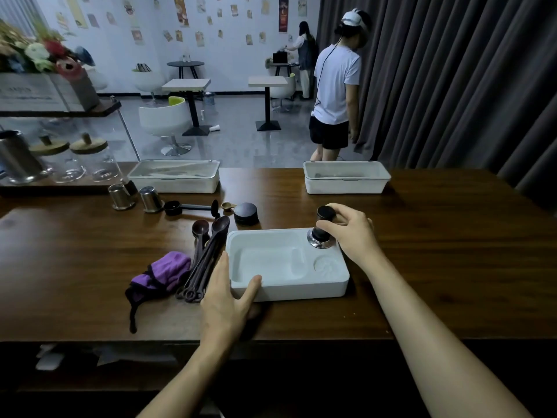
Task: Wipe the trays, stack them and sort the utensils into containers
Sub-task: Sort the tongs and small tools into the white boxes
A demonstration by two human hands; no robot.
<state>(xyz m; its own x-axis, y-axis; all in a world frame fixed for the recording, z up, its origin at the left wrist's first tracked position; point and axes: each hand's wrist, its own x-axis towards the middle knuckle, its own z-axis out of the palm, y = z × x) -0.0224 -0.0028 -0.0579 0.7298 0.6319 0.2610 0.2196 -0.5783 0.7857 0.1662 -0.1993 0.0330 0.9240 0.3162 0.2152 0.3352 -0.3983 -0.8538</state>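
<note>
- The white tray [331,285] lies on the dark wooden desk [452,251], close to its near edge. It has a large rectangular hollow on the left and a round recess at the near right.
- The right hand [349,233] grasps a tamper [322,229], with curled fingers around its black knob. The tamper is upright over the tray's far right corner. Its metal base looks to be resting on the tray, though the angle makes that hard to confirm.
- The left hand [227,294] braces the tray's near left corner. It is not clenched: the fingers lie straight along the left wall and the thumb lies on the near rim.
- Just left of the tray is a bundle of dark spoons [208,257], their handles pointing towards the near edge. A crumpled purple cloth [164,274] touches them on their left.
- Behind the tray sit a dark round puck [246,213], a small gold scoop [228,206] and a black scoop [180,208]. Two metal cups [150,199] stand further left.
- Two white containers stand at the desk's far edge, well apart: the left container [174,184] and the right container [345,185].
- Glass jars with wooden lids [87,159] and a metal canister [18,159] stand at the far left.
- Beyond the desk, a person in a white shirt [336,86] stands by a dark curtain [452,70].
</note>
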